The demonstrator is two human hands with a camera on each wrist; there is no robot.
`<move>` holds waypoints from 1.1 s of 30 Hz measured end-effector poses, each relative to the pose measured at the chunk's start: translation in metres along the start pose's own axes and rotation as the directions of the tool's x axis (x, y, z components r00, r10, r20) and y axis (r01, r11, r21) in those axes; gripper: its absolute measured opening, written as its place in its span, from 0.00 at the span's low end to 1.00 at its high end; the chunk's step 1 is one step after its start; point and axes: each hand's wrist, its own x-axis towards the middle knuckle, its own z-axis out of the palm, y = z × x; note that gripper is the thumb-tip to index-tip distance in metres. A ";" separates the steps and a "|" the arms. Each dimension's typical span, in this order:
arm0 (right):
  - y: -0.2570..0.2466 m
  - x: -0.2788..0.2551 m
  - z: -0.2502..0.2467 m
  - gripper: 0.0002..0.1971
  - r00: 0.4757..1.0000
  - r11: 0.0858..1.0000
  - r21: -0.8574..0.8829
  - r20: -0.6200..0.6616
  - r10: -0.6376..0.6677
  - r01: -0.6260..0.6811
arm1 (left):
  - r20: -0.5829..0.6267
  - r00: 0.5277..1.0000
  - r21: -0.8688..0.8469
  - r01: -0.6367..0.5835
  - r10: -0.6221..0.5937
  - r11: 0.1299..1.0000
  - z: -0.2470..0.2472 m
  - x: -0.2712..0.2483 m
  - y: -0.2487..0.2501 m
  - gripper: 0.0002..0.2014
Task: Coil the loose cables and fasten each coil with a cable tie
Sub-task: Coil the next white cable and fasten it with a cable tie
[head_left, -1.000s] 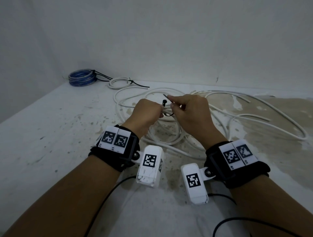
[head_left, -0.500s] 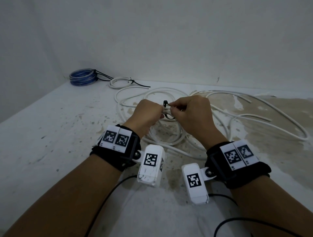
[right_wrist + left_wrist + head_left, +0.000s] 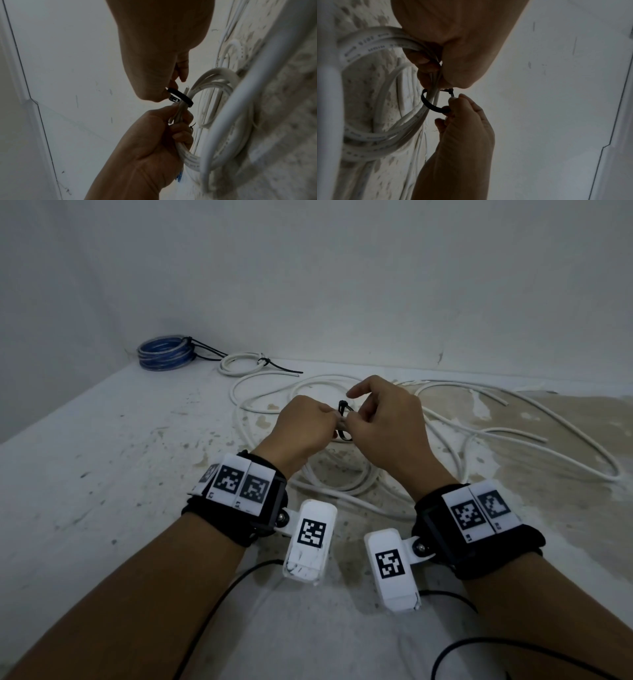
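Observation:
My left hand (image 3: 308, 426) grips the gathered strands of a white cable coil (image 3: 342, 486) that hangs down to the floor. A black cable tie (image 3: 343, 419) forms a loose loop round those strands just beyond my left fingers. My right hand (image 3: 380, 419) pinches the tie at its head, with the index finger lifted clear. In the left wrist view the black cable tie (image 3: 430, 104) circles the white cable coil (image 3: 385, 138) and my right hand (image 3: 464, 121) holds it from below. In the right wrist view my left hand (image 3: 150, 142) clasps the white cable coil (image 3: 217, 119) below the cable tie (image 3: 181, 97).
A tied blue coil (image 3: 164, 354) and a small tied white coil (image 3: 241, 363) lie by the far wall at the left. Loose white cables (image 3: 513, 433) sprawl over the stained floor to the right. Black leads from the wrist cameras trail near my forearms.
A second ago the tie's tail stuck up free in my right fingers. It is now drawn into a loop round the strands, and my right index finger has lifted off.

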 end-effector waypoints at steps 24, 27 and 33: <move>0.009 0.001 0.004 0.03 0.998 0.991 0.120 -0.028 0.056 -0.052 | 0.071 0.993 0.055 -0.102 0.098 0.993 0.002 -0.002 -0.001 0.16; 0.010 0.003 0.003 0.08 0.995 0.995 0.087 -0.082 0.053 -0.046 | 0.063 0.991 0.079 -0.123 0.118 0.989 0.000 -0.004 0.001 0.15; 0.007 0.004 0.001 0.07 0.988 0.978 0.150 -0.016 0.152 -0.148 | 0.080 0.983 0.094 -0.172 0.164 0.981 -0.004 -0.005 0.004 0.15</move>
